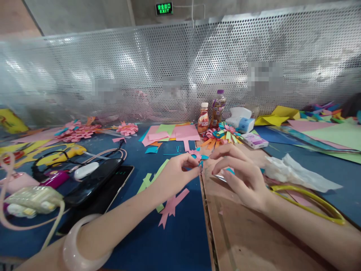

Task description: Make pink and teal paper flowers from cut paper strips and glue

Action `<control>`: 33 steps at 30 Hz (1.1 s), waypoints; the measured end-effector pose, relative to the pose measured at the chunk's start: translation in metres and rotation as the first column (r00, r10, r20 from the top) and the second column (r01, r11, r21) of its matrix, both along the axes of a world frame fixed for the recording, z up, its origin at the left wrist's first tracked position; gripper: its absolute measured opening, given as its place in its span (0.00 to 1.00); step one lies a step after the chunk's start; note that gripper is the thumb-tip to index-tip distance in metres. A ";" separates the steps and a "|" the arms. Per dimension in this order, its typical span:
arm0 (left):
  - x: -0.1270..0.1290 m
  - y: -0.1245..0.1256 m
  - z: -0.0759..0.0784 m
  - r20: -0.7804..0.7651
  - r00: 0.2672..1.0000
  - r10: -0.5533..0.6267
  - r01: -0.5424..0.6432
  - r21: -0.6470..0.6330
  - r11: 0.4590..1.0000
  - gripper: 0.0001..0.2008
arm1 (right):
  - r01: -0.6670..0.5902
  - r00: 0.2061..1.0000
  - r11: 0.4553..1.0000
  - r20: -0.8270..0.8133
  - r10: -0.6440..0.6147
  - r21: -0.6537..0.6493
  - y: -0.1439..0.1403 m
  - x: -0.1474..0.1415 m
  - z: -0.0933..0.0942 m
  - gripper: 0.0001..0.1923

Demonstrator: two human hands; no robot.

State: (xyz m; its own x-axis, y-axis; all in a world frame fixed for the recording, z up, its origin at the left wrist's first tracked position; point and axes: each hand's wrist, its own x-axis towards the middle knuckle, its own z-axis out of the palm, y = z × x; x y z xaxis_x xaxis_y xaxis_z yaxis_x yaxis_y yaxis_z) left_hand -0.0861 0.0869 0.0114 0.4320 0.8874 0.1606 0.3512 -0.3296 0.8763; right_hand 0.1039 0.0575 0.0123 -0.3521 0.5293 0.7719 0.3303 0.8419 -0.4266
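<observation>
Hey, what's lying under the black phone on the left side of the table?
The black phone rests slantwise on a dark tablet-like slab lying on the blue table. A white earbud case sits beside it. Whatever lies beneath the slab is covered.

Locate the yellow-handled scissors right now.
Head view, right side: the yellow-handled scissors lie on the brown board, just beyond the right hand, below the crumpled white tissue.

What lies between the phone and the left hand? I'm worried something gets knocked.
In the head view, green paper strips lie on the blue table between the phone and the left hand.
</observation>
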 end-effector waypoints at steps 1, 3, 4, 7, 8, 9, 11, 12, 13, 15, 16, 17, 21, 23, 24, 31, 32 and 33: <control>0.000 0.000 0.000 0.007 1.000 -0.004 0.004 -0.010 1.000 0.09 | -0.021 1.000 1.000 0.021 0.020 0.020 -0.001 0.000 0.000 0.10; 0.000 -0.001 0.002 0.018 1.000 -0.009 0.010 -0.024 1.000 0.09 | -0.035 0.998 0.998 0.052 0.033 0.043 0.000 -0.001 0.000 0.11; 0.000 -0.001 0.002 0.023 1.000 -0.010 0.011 -0.027 1.000 0.09 | -0.022 0.998 0.999 0.063 0.019 0.044 0.000 -0.001 0.000 0.11; 0.001 -0.002 0.003 0.032 0.999 -0.005 0.006 -0.027 1.000 0.08 | 0.069 0.995 0.997 0.076 -0.070 0.016 0.004 -0.003 -0.003 0.12; 0.001 -0.002 0.003 0.035 0.999 -0.008 0.009 -0.026 1.000 0.08 | 0.096 0.992 0.995 0.078 -0.095 0.001 0.006 -0.003 -0.004 0.13; 0.001 -0.002 0.003 0.036 0.999 -0.012 0.013 -0.023 1.000 0.08 | 0.115 0.990 0.993 0.080 -0.113 -0.012 0.007 -0.003 -0.005 0.13; 0.002 -0.002 0.001 0.036 0.999 -0.017 0.018 -0.016 1.000 0.08 | 0.139 0.988 0.990 0.077 -0.136 -0.034 0.010 -0.003 -0.007 0.13; 0.002 -0.002 0.001 0.034 0.999 -0.019 0.019 -0.016 1.000 0.08 | 0.147 0.987 0.988 0.074 -0.144 -0.044 0.011 -0.003 -0.007 0.12; 0.002 -0.002 0.000 0.030 0.999 -0.018 0.018 -0.014 1.000 0.08 | 0.156 0.986 0.986 0.069 -0.152 -0.053 0.011 -0.003 -0.008 0.11; 0.001 -0.002 0.000 0.019 1.000 -0.010 0.011 -0.007 1.000 0.08 | 0.166 0.985 0.984 0.061 -0.163 -0.061 0.012 -0.003 -0.008 0.10; 0.001 -0.002 0.000 0.013 1.000 -0.006 0.006 -0.002 1.000 0.08 | 0.170 0.984 0.984 0.061 -0.166 -0.062 0.012 -0.004 -0.009 0.09; 0.001 -0.002 0.001 0.007 1.000 -0.001 0.001 0.003 1.000 0.08 | 0.174 0.983 0.983 0.064 -0.170 -0.061 0.013 -0.004 -0.009 0.08; 0.002 -0.003 0.002 -0.015 1.000 0.016 -0.015 0.028 0.999 0.07 | 0.195 0.980 0.979 0.063 -0.191 -0.053 0.014 -0.007 -0.009 0.04; 0.002 -0.003 0.003 -0.023 1.000 0.017 -0.016 0.040 0.999 0.06 | 0.198 0.979 0.979 0.056 -0.195 -0.051 0.015 -0.008 -0.009 0.03; 0.002 -0.003 0.003 -0.028 0.999 0.016 -0.015 0.047 0.999 0.06 | 0.197 0.980 0.979 0.051 -0.194 -0.052 0.016 -0.008 -0.009 0.03; 0.002 -0.005 0.004 -0.065 0.998 0.018 -0.012 0.085 0.996 0.02 | 0.176 0.983 0.983 0.052 -0.174 -0.058 0.017 -0.009 -0.013 0.06; 0.002 -0.005 0.004 -0.064 0.998 0.017 -0.012 0.081 0.997 0.02 | 0.174 0.984 0.983 0.055 -0.171 -0.058 0.017 -0.009 -0.013 0.05; 0.002 -0.005 0.004 -0.062 0.998 0.016 -0.012 0.076 0.997 0.02 | 0.173 0.984 0.983 0.057 -0.170 -0.056 0.017 -0.008 -0.013 0.04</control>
